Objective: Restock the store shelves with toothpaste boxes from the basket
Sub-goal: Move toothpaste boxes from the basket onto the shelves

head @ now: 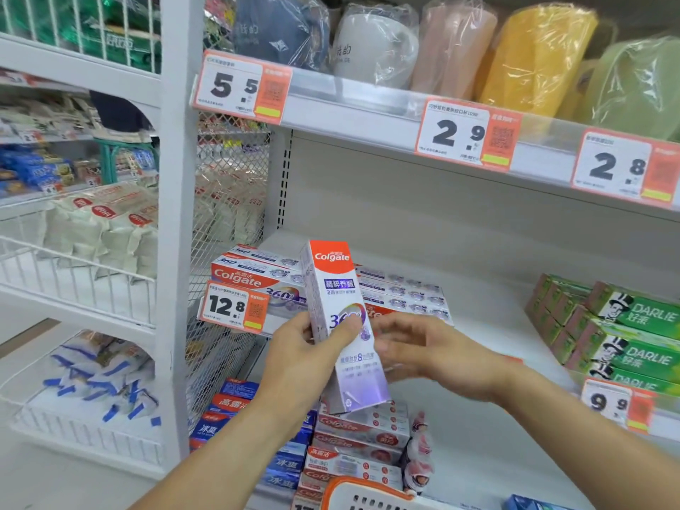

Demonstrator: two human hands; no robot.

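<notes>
- I see the middle shelf [478,325] carrying a stack of Colgate 360 boxes [257,277] at its left end, lying flat, with a 12.8 price tag [233,307] clipped in front of them.
- A second flat stack [404,294] lies just behind my hands; green Darlie boxes [633,325] stand at the far right, well apart, above a 9.9 tag [611,403].
- Between those stacks the shelf surface shows bare white.
- The upper shelf holds plastic-wrapped cups [375,42] with tags 5.5, 2.9 and 2.8 along its edge.
- The lower shelf carries more red and blue toothpaste boxes [360,439]; the basket rim [368,491], white with an orange edge, shows at bottom centre.
- My left hand [305,347] grips the toothpaste box [342,322] around its middle, thumb on the front face, fingers closed round the back. The box stands nearly upright, tilted slightly, in front of the middle shelf.
- My right hand [423,347] is blurred, fingers loosely spread beside the box's right edge; I cannot tell whether they touch it.
</notes>
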